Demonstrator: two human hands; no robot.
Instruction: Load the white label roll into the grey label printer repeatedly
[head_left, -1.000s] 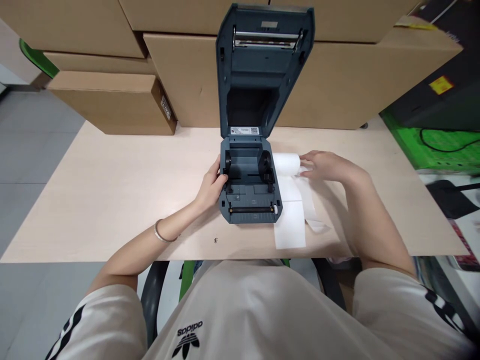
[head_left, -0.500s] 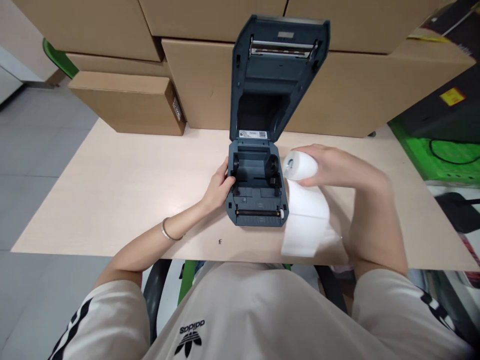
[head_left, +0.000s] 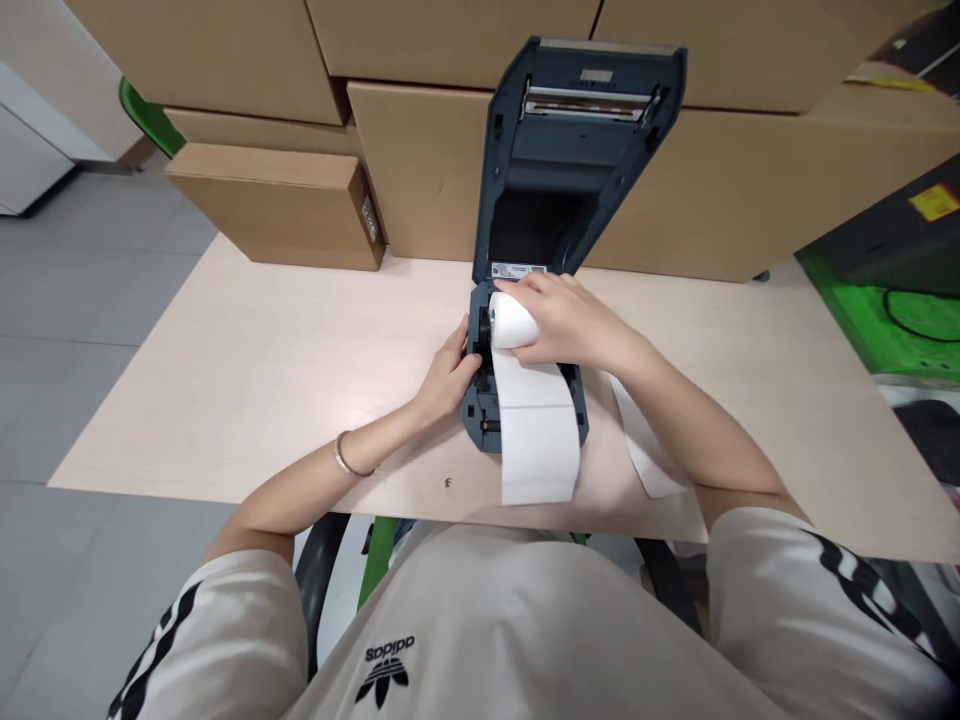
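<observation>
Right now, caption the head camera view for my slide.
Left hand gripping the side of an open printer, right hand holding a white paper roll over it.

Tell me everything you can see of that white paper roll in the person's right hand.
The white paper roll is a smooth, matte cylinder lying on its side across the open bay of a dark blue-grey plastic machine. The right hand grips it and hides its right end. From the roll, a loose white strip with a line across it runs toward the wearer, past the machine's front edge. Whether the roll is seated in the bay, I cannot tell.
</observation>
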